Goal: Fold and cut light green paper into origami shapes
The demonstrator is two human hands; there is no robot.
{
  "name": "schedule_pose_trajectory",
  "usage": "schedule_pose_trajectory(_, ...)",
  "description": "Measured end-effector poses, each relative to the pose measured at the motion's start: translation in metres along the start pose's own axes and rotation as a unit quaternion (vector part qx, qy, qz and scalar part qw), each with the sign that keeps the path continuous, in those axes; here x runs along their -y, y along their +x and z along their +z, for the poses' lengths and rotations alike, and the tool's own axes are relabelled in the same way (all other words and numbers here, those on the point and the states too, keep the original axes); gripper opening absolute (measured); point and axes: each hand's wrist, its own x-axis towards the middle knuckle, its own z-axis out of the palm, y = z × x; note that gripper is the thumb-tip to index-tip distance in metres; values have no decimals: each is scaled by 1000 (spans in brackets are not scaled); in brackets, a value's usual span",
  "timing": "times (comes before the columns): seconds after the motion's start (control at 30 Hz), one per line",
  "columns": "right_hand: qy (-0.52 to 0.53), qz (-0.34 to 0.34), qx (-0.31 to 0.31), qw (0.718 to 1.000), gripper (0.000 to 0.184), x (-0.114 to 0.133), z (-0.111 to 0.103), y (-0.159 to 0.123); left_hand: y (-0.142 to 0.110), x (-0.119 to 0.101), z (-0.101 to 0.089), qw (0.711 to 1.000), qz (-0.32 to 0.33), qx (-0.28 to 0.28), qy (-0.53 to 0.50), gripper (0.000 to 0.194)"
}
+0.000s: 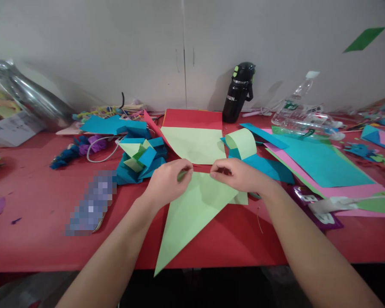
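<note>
A pale green sheet of paper (195, 214), folded to a long point, lies in front of me with its tip reaching past the table's near edge. My left hand (171, 182) pinches its far edge on the left side. Closed on the same far edge, a little to the right, is my right hand (234, 174). Part of the paper's upper corners is hidden under my fingers. Just beyond both hands lie another light green sheet (197, 143) and a red sheet (194, 118). A curled light green strip (242, 143) stands beside my right hand.
Folded blue paper pieces (141, 160) sit left of my hands; a blurred-out flat object (93, 203) lies nearer. Blue sheets (327, 158) over pink ones, a purple packet (316, 207), a clear bottle (291, 100) and a black flask (239, 92) are to the right.
</note>
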Motion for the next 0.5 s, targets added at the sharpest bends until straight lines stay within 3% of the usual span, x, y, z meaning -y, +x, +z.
schedule_pose_trajectory(0.17, -79, -32, 6, 996, 17, 1, 12, 2, -3, -9, 13, 989, 116, 36, 89, 18)
schedule_pose_trajectory(0.33, -113, -71, -2, 991, 16, 2, 18, 4, -2, -11, 15, 994, 86, 62, 9, 13)
schedule_pose_trajectory(0.5, -99, -103, -14, 990, 15, 6, 11, 3, 2, -6, 3, 987, 27, 85, -137, 12)
